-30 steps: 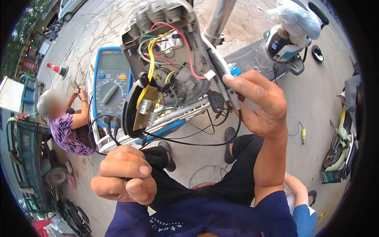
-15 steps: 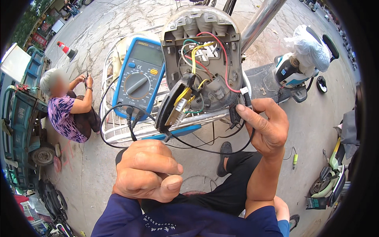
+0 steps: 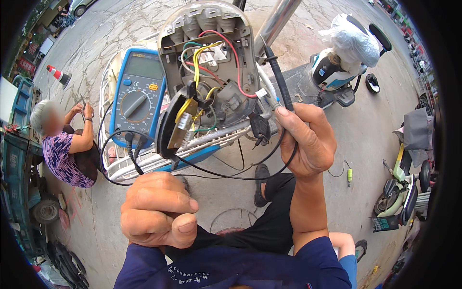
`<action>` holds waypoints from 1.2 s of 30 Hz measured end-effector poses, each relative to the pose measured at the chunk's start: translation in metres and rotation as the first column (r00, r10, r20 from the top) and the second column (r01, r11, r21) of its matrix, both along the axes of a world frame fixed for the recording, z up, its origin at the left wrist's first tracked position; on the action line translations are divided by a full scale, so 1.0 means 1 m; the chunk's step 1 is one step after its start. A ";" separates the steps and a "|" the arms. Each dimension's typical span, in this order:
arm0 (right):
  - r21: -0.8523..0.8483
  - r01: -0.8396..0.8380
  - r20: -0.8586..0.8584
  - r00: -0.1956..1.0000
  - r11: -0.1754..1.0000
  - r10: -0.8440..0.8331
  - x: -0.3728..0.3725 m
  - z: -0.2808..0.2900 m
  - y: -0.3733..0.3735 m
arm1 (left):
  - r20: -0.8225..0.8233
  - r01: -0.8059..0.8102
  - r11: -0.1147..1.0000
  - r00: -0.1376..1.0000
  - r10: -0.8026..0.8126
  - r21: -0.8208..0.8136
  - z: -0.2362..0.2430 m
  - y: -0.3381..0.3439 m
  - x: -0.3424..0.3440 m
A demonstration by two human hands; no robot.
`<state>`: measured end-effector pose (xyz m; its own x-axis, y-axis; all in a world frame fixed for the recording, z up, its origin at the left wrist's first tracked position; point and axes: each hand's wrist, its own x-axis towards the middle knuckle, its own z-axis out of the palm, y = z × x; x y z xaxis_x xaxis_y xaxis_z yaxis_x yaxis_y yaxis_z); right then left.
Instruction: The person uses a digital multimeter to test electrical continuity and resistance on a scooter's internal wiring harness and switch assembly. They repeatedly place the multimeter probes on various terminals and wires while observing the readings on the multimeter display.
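Note:
My right hand (image 3: pixel 308 139) is closed around a black test probe (image 3: pixel 281 79), its thin metal tip pointing up. At the thumb tip lies a white connector (image 3: pixel 262 93) on the end of a red wire (image 3: pixel 238 62). My left hand (image 3: pixel 156 209) is curled closed below the multimeter; what it holds, if anything, is hidden. The blue multimeter (image 3: pixel 138 91) leans on a white wire basket with black leads plugged in. Beside it stands an opened grey plastic housing (image 3: pixel 245 53) with coloured wires. A black curved cover with a circuit board (image 3: pixel 180 127) hangs by its front.
A black plug-like part (image 3: pixel 260 129) hangs beside the white basket (image 3: pixel 125 171). A metal pole (image 3: pixel 279 24) rises behind. A scooter (image 3: pixel 332 72) stands at right. At left, a person (image 3: pixel 67 154) crouches beside a blue truck (image 3: pixel 21 159); a traffic cone (image 3: pixel 58 75) stands beyond.
My right hand has lifted the probe, which now shows upright beside the housing. The black plug-like part hangs apart from my fingers. The whole view has shifted; my left hand stays curled.

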<state>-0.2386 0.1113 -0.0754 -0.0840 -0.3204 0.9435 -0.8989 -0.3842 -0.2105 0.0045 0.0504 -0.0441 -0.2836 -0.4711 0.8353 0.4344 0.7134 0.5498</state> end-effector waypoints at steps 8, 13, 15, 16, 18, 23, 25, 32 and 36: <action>-0.065 0.059 0.054 0.997 0.996 -0.055 0.000 0.000 -0.018 | 0.025 -0.119 0.993 0.993 0.119 0.001 -0.002 0.006 -0.003; -0.155 0.080 0.095 0.993 0.985 -0.065 -0.002 0.005 -0.017 | 0.043 -0.157 0.988 0.987 0.157 0.000 -0.005 0.006 -0.004; -0.158 0.058 0.125 0.991 0.986 -0.038 -0.005 0.007 -0.016 | 0.038 -0.167 0.986 0.985 0.167 0.004 -0.006 0.007 -0.004; -0.156 0.044 0.138 0.990 0.987 -0.022 -0.006 0.008 -0.015 | 0.041 -0.165 0.986 0.986 0.164 0.006 -0.006 0.007 -0.004; -0.209 0.032 0.161 0.987 0.977 0.002 -0.009 0.010 -0.017 | 0.043 -0.159 0.987 0.986 0.158 0.010 -0.006 0.006 -0.004; -0.168 0.048 0.370 0.929 0.985 0.018 0.000 0.004 -0.012 | 0.078 -0.124 0.992 0.989 0.122 0.019 -0.004 0.005 -0.004; -0.193 0.071 0.402 0.916 0.979 0.013 0.002 0.003 -0.012 | 0.095 -0.112 0.993 0.989 0.109 0.028 -0.005 0.005 -0.004; -0.325 0.117 0.388 0.921 0.939 0.020 0.002 0.015 0.010 | 0.126 -0.066 0.989 0.991 0.049 0.132 -0.002 0.012 -0.005; -0.296 0.078 0.333 0.943 0.952 0.027 0.041 0.041 0.030 | 0.182 0.034 0.981 0.981 -0.069 0.191 0.000 0.011 0.000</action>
<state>-0.1976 0.1418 -0.0346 -0.4104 -0.0193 0.9117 -0.8089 -0.4538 -0.3738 0.0045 0.0610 -0.0437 -0.4545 -0.5939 0.6639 0.3444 0.5702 0.7458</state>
